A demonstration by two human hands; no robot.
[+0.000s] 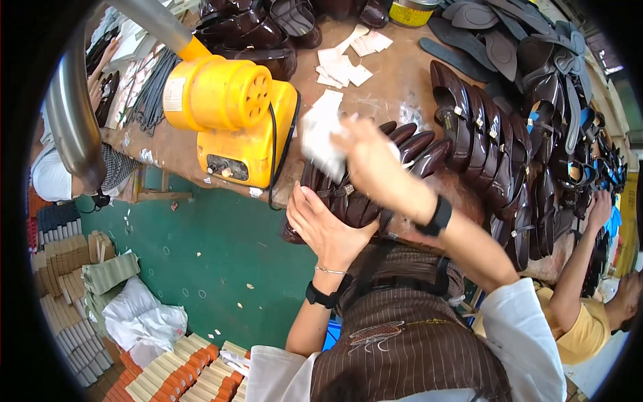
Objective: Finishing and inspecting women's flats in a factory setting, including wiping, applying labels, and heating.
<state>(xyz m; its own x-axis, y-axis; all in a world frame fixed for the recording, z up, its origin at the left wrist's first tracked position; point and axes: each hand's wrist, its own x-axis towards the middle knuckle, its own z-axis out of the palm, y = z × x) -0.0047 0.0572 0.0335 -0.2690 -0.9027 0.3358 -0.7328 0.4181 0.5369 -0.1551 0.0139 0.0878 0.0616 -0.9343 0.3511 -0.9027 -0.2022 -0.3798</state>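
Observation:
Dark brown glossy shoes (362, 209) stand packed side by side at the table's near edge in front of me. Around the near end of this row my left hand (329, 231) is spread, its fingers on the left side and its thumb on the right, gripping the shoes. Above them my right hand (374, 159), smeared by motion, holds a crumpled white cloth (323, 137) over the far left part of the row. The cloth hides some of the shoes, and its exact contact with them is too blurred to tell.
A yellow blower-like machine (228, 107) with a black cable stands left of the shoes. White paper slips (341, 70) lie beyond. More glossy shoes (479, 130) line the right, near dark insoles (482, 43). A co-worker's arm (579, 254) reaches in at far right.

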